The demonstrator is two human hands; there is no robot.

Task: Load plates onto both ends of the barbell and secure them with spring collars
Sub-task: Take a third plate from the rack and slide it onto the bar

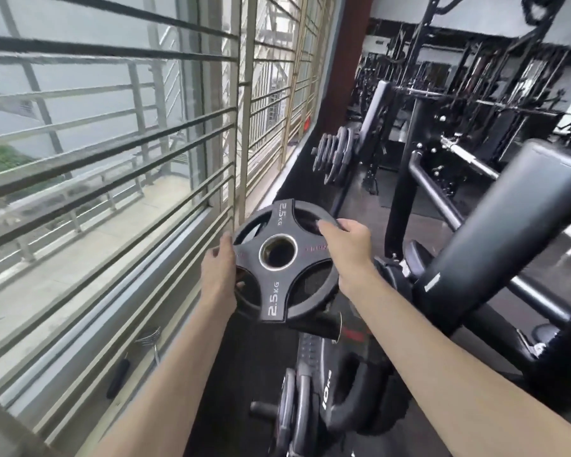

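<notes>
- The left hand grips the left edge of a small black plate, its fingers curled round the rim into one of the cut-outs; the right hand holds the upper right edge, fingers hooked through another cut-out.
- The plate is held up in the air between both hands, in front of the person, its face turned toward the camera, beside the barred window and above a rack of plates on the floor.
- How far along: the plate is in hand but not on any bar. Its centre hole is empty, so I judge the loading of this plate as not yet done.
- A bar with a bare silver end lies on a rack to the right, well apart from the plate. Whether it is the bar meant for the task, or whether any other plate is already loaded, I cannot tell.
- A spring collar lies on the floor by the window frame, untouched; securing is left to do.
- The plate looks like this: round, black, rubber-like coating, marked 2.5 KG twice in pale letters, with a metal-lined centre hole and grip openings round it. It seems light enough for an easy two-handed carry.
- More plates hang on a storage peg further back.
</notes>
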